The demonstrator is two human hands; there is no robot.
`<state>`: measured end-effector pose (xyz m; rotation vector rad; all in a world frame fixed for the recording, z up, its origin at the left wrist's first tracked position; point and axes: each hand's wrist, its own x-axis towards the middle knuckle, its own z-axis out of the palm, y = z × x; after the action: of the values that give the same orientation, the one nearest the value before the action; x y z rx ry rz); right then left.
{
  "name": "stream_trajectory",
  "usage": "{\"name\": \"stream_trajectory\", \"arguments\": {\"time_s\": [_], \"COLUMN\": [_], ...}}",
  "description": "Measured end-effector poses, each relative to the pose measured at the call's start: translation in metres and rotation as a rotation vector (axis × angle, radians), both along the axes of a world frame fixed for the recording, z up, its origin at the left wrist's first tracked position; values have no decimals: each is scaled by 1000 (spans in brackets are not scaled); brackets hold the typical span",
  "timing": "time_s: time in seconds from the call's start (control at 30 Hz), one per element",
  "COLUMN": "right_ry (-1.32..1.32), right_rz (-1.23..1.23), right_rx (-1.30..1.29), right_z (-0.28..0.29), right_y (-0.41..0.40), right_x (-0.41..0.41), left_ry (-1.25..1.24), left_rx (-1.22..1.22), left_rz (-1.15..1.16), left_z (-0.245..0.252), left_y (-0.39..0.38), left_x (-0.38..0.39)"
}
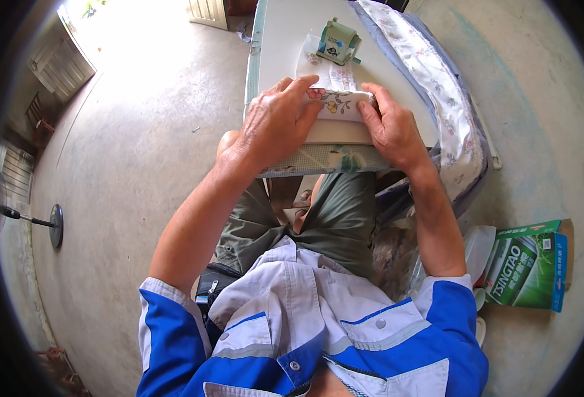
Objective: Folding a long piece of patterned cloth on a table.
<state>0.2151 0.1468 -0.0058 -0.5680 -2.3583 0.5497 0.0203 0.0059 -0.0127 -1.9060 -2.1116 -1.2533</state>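
Note:
Between my two hands is a folded piece of white floral fabric (339, 105), held just above the near part of a white board-topped table (282, 44). My left hand (282, 116) pinches its left end between thumb and fingers. At the right end, my right hand (393, 121) grips it the same way. More thin floral cloth (307, 57) lies flat beyond the hands. On that cloth's far part stands a small green device with a crank handle (339, 42), possibly a pencil sharpener.
A long strip of white floral fabric (421, 54) over grey-blue cloth drapes down the table's right side. A green Tsingtao cardboard box (527, 268) sits on the floor at the right. Far left is a fan with a round black base (56, 227).

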Motion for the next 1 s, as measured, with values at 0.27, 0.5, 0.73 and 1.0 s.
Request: {"name": "stream_trajectory", "arguments": {"time_s": [0.27,0.5,0.73,1.0], "right_ry": [-20,-89,-8,-75], "right_rz": [-58,-160,-152,167], "right_rx": [11,155,376,346], "right_z": [-6,-15,-18,-22], "right_y": [3,5,4,12], "right_x": [-10,-20,-21,-8], "left_ry": [-14,258,356,243], "left_rx": [-35,-26,31,25], "left_rz": [68,226,-115,-221], "left_z": [2,0,-14,-14], "left_y": [9,10,14,18], "left_x": [0,5,11,8]}}
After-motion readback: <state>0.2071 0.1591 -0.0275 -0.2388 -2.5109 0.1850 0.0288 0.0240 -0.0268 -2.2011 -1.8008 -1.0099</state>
